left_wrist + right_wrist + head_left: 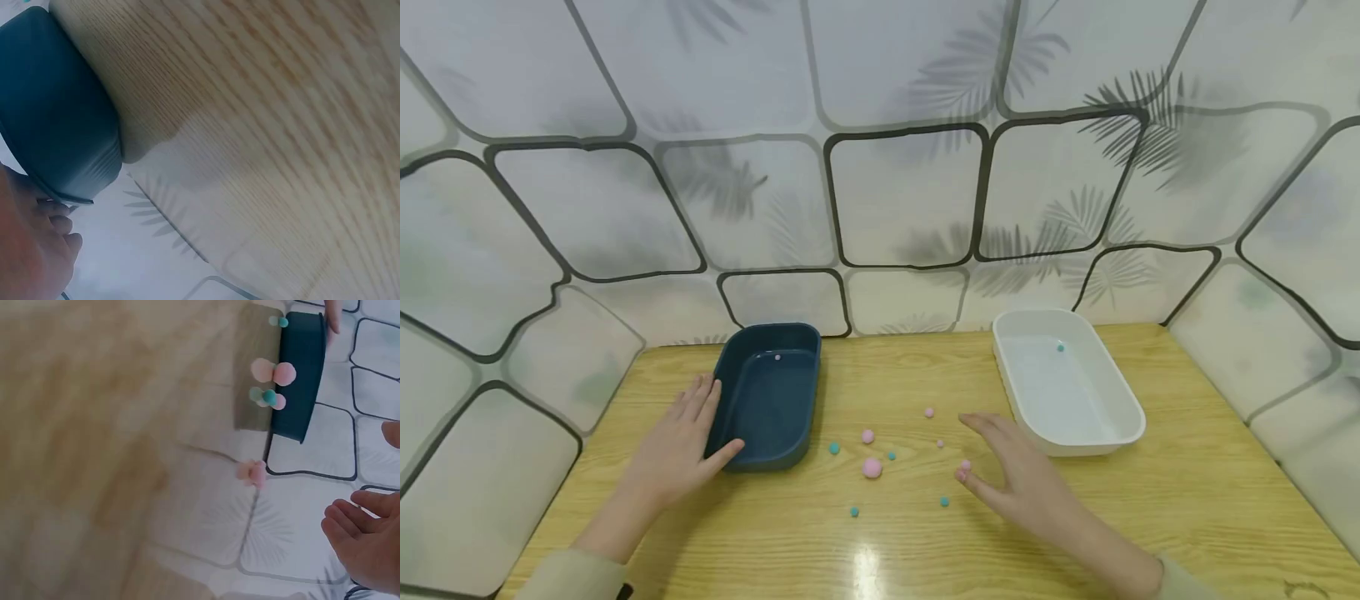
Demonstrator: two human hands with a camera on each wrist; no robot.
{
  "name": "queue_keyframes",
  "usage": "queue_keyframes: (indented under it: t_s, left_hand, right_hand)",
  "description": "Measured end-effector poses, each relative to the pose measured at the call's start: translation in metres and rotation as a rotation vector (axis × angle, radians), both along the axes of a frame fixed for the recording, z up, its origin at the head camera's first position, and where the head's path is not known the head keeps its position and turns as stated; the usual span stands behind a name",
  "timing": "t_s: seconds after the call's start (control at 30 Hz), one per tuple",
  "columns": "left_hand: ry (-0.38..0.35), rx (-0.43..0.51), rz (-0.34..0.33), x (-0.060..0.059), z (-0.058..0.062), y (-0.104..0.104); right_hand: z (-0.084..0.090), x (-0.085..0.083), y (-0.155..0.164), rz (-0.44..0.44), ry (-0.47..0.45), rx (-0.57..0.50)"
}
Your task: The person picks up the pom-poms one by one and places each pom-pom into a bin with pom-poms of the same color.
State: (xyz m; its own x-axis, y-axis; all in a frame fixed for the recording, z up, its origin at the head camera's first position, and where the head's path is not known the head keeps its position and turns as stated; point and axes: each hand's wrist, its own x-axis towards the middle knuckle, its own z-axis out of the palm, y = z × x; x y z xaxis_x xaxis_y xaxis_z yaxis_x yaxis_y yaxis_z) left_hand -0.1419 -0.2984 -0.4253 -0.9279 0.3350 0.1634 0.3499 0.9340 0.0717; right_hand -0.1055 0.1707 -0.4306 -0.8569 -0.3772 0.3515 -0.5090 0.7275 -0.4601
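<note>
With the left hand resting flat against the dark blue tray, the right hand's relaxed, spread fingers should pinch the small pink pompom beneath them gently, to avoid rolling it across the surface.

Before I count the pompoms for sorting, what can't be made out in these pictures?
- Head view: whether the right hand touches the pink pompom at its fingertips; too small to tell.
- Head view: the speck in the blue tray is too small to identify.
- Left wrist view: the left hand is cut off by the edge; the tray's inside is hidden.
- Right wrist view: blurred, so pompoms merge.
</note>
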Motion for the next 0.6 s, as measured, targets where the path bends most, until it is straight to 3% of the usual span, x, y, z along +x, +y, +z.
queue_keyframes:
  t_s: [0.2, 0.4, 0.6]
  left_hand:
    - [-0.036, 0.002, 0.001, -0.003, -0.005, 0.001]
    - [-0.086, -0.005, 0.014, -0.002, -0.006, 0.003]
    - [-0.093, -0.009, 0.021, -0.001, -0.008, 0.003]
  right_hand:
    - [-0.009, -0.003, 0.001, -0.018, -0.068, -0.049]
    - [-0.02, -0.01, 0.005, 0.021, -0.112, -0.125]
    - [-0.03, -0.016, 0.007, 0.002, -0.185, -0.111]
